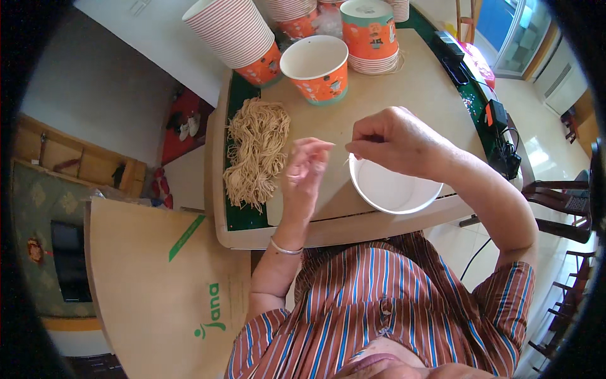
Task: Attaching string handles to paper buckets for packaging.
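My right hand (pixel 401 142) is closed in a pinch above the far left rim of a white paper bucket (pixel 394 186). Whatever its fingertips hold is too fine to make out; a faint pale line shows just below them. My left hand (pixel 304 170), slightly blurred, is raised to the left of the bucket. Its palm is partly turned up and its fingers are loosely bent and apart, with nothing visible in them. Beside it on the left lies a bundle of cream strings (pixel 255 151), gathered near its middle.
An orange printed paper bucket (pixel 315 69) stands upright on the cardboard-covered table (pixel 435 82). Behind it are a leaning stack of buckets (pixel 230 38) and an upside-down stack (pixel 371 38). Black adapters and cables (pixel 502 139) line the right edge. A large cardboard box (pixel 158 278) stands left.
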Tool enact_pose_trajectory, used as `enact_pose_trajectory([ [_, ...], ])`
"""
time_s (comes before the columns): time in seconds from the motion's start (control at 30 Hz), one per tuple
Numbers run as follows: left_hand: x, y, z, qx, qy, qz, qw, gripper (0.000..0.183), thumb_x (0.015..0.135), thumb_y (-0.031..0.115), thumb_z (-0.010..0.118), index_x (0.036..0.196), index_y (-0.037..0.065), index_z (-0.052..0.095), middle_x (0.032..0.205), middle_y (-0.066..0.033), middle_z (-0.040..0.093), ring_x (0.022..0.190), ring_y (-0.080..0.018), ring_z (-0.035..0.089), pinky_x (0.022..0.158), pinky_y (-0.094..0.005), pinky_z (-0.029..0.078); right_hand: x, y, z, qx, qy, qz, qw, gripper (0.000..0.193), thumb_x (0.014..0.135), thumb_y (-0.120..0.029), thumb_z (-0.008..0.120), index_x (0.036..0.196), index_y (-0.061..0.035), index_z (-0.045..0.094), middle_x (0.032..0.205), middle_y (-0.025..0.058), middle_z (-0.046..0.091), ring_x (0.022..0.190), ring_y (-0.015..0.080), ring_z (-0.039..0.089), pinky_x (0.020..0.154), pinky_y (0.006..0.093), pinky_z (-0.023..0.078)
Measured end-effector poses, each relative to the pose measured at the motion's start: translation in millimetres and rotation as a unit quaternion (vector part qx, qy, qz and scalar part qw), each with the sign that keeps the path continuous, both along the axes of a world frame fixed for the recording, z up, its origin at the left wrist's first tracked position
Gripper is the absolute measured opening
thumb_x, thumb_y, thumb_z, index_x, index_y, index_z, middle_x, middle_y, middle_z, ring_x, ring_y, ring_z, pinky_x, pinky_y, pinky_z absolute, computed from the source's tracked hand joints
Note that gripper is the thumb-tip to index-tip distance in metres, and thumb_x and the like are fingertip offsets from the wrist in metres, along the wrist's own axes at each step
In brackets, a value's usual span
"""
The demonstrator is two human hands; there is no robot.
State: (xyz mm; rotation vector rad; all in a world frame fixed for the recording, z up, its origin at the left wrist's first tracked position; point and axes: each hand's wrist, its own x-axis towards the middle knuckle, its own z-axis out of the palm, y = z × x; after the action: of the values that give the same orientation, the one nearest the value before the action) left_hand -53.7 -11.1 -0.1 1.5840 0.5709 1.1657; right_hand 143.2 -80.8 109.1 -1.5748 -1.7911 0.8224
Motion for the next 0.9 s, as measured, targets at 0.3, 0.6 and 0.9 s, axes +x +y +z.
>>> enact_pose_trajectory([
  [0.3,13,-2,-15,-0.001,0.049,-0.017,0.999,0.01,0.085,0.006,0.074,0.093,0.002,0.068,0.089,-0.0034,0.061,0.087,-0.0122,0.058,0.081,-0.0266,0.048,-3,1,11,-0.027,-0.045,0.006,0.999,0.019,0.087,-0.017,0.067,0.084,0.0023,0.065,0.062,0.0077,0.056,0.057,0.0117,0.049,0.055,0.0313,0.044],
  [0.6,9,1,-12,0.005,0.076,-0.035,0.996,0.009,0.085,0.003,0.073,0.092,0.001,0.069,0.086,-0.0029,0.061,0.079,-0.0111,0.058,0.076,-0.0253,0.048,3,-1,12,0.028,0.012,0.016,0.999,0.017,0.084,-0.014,0.063,0.082,0.0026,0.063,0.066,0.0173,0.058,0.057,0.0246,0.056,0.058,0.0365,0.047],
  [0.9,7,5,2,0.127,0.107,-0.068,0.984,0.01,0.082,0.0,0.075,0.09,0.002,0.07,0.087,-0.0046,0.059,0.084,-0.014,0.058,0.075,-0.027,0.048,10,-7,7,0.054,0.022,-0.003,0.998,0.014,0.091,-0.013,0.066,0.088,0.0009,0.062,0.066,0.0051,0.056,0.06,0.0099,0.049,0.057,0.0278,0.043],
])
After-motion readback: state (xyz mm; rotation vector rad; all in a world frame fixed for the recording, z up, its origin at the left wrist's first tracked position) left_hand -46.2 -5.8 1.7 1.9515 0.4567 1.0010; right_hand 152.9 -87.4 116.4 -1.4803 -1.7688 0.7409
